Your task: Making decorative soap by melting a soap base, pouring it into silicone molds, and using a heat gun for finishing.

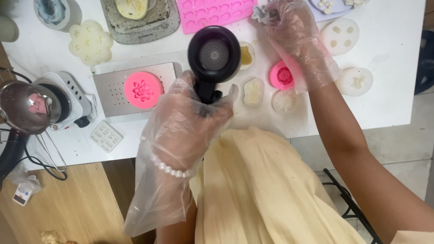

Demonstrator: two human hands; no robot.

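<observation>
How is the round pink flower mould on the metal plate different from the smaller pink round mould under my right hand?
The round pink flower mould on the metal plate is larger, paler pink and fully visible, resting on the perforated grey metal plate. The smaller pink round mould is deeper pink, sits directly on the white table, and is partly covered by the gloved right hand. Both are round with a flower pattern.

The handle of the black hair dryer [214, 56] disappears inside the gloved left hand [187, 119], and the dryer's round body covers part of the small cup of yellowish stuff [246, 55] behind it. The small pale piece [261, 13] pinched in the right hand [294, 36] is blurred and half wrapped by the glove, so its shape cannot be told. Along the top edge, the pink tray mould [212, 13], the grey tray [140, 22] and the lilac plate [327, 11] are cut off.
</observation>
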